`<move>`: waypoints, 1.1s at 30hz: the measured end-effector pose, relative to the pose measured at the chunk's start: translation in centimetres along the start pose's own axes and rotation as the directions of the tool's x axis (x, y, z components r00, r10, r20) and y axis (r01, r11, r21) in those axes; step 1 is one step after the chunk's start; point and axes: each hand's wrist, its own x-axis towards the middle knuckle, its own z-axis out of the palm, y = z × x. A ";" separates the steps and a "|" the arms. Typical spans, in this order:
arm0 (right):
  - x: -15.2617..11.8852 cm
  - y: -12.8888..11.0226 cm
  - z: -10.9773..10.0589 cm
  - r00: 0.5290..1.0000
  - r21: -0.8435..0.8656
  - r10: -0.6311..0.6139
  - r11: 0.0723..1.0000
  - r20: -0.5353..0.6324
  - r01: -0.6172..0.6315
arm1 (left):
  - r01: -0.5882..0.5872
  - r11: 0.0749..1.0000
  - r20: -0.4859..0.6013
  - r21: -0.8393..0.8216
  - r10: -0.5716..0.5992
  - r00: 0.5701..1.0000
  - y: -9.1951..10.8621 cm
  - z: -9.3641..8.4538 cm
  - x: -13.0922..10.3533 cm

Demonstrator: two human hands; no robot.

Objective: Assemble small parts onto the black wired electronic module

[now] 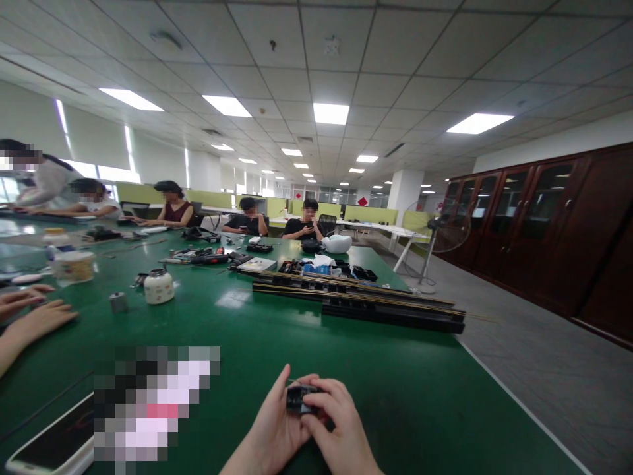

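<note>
I have the black part (295, 400) long axis left-right, left hand (277, 421) clamped round it, right hand (341, 422) pinching its right end

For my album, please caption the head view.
Left hand and right hand hold a black part over a green table where black rails lie.

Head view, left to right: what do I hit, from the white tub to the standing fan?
White tub → grey cylinder → white jar → small dark part held in left hand and right hand → standing fan.
</note>
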 end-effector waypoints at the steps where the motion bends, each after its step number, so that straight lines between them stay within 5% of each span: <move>1: 0.0 0.0 0.0 1.000 0.002 0.007 1.000 0.003 -0.007 | -0.004 1.000 0.004 -0.001 0.004 1.000 0.0 0.1 -0.1; 33: -0.3 0.2 -0.1 0.999 -0.114 0.037 0.993 0.026 -0.033 | 0.032 0.999 0.060 -0.006 -0.032 0.998 0.3 -0.6 0.3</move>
